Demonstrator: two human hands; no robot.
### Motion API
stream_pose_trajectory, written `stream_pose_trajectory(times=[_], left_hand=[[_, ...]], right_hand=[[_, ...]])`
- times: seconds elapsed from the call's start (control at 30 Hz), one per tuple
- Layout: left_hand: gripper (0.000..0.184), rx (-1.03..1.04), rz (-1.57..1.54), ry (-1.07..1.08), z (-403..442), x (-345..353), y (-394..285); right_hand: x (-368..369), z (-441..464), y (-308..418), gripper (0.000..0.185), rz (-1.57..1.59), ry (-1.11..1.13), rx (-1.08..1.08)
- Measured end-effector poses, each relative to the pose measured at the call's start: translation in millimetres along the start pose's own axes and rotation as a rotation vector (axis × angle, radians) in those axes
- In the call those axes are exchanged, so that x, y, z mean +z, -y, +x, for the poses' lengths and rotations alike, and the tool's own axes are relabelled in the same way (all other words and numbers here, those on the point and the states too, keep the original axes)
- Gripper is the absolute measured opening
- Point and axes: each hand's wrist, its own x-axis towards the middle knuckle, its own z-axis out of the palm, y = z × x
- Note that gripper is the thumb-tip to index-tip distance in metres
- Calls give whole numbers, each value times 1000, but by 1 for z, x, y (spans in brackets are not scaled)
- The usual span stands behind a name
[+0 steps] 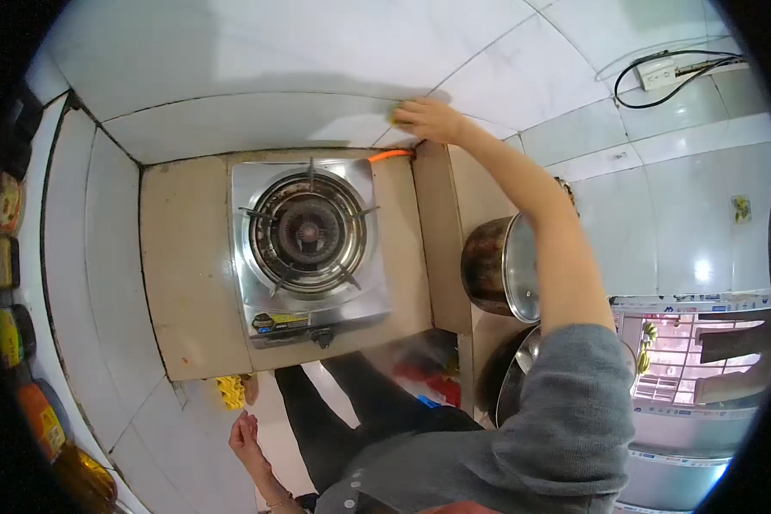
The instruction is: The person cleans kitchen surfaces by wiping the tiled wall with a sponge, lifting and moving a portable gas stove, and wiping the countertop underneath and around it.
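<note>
My right hand (428,120) is pressed against the white tiled wall (231,128) behind the stove. Its fingers are closed over a small yellow-green sponge (397,115), which is mostly hidden beneath them. Below and to the left of that hand stands a silver single-burner gas stove (377,257), with an orange hose (391,155) at its back right corner. My left hand (247,439) hangs low by my side, below the counter edge. Its fingers are loosely bent and apart, with nothing visible in them.
On the raised ledge at right stand a stained pot (486,267) with a glass lid and a dark pan (495,368). Several jars and bottles (43,420) line the left shelf. A black cable (623,96) hangs by a wall socket (657,74). A yellow egg tray (230,392) lies below the counter.
</note>
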Motion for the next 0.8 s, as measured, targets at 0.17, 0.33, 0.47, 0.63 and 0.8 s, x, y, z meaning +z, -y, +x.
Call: stream_pose_trajectory(times=[0.17, 0.33, 0.47, 0.63, 0.8], left_hand=[[32, -3, 20, 63, 9, 13, 3], [31, 4, 132, 119, 24, 36, 4], [31, 16, 153, 154, 23, 56, -6], [32, -46, 155, 61, 12, 39, 0], [32, -89, 150, 66, 11, 29, 14]], right_hand=[[14, -178, -16, 20, 15, 305, 402], [-16, -239, -9, 18, 226, 358, 1152], [40, -262, 13, 24, 378, 304, 1346], [89, -228, 44, 24, 355, 595, 1661], [63, -145, 37, 19, 440, 486, 1507]])
